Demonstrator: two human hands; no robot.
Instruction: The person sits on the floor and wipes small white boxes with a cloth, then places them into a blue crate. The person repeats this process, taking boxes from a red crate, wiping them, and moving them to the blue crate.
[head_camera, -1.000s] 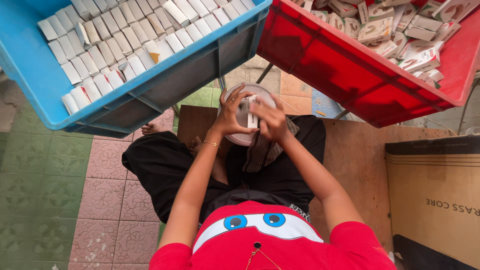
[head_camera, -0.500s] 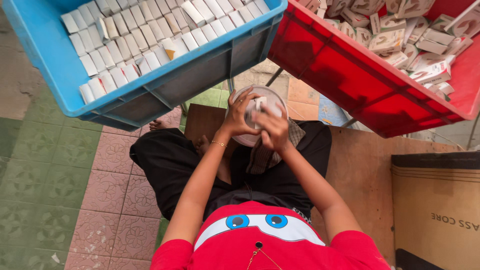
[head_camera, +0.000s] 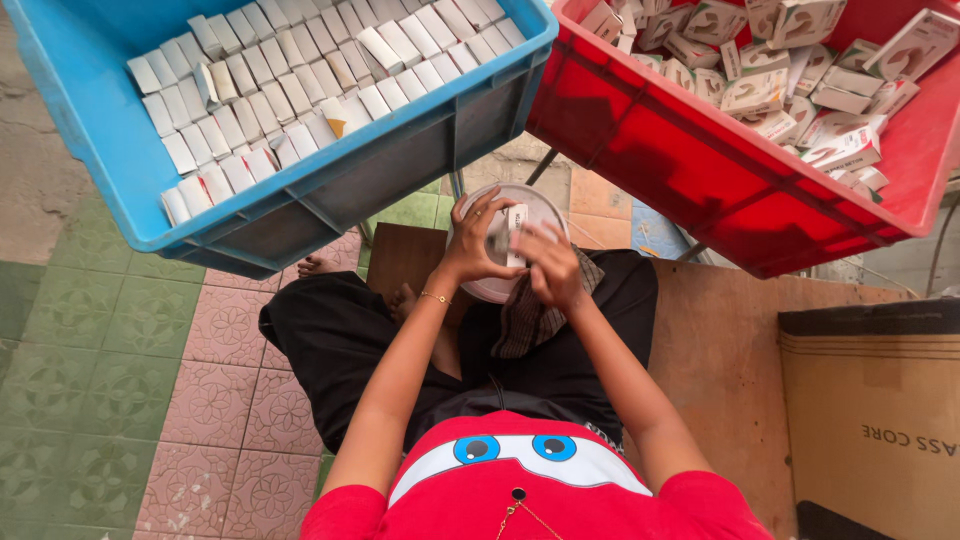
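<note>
Both my hands work together over a round white lid-like dish (head_camera: 478, 285) that rests on my lap. My left hand (head_camera: 478, 240) and my right hand (head_camera: 548, 268) hold a small white box (head_camera: 517, 222) between their fingers, just above the dish. A brown cloth (head_camera: 524, 322) lies under my right hand on my black trousers. In front of my hands stand a blue crate (head_camera: 420, 150) with rows of small white boxes and a red crate (head_camera: 640, 150) with loose printed boxes.
A wooden board (head_camera: 720, 370) lies on the floor to my right, with a cardboard carton (head_camera: 880, 420) at the right edge. Pink and green floor tiles (head_camera: 120, 400) spread to the left. My bare foot (head_camera: 318, 265) shows under the blue crate.
The camera view has shifted slightly. My hands stay together on the small box over the dish, with my fingers shifting around it.
</note>
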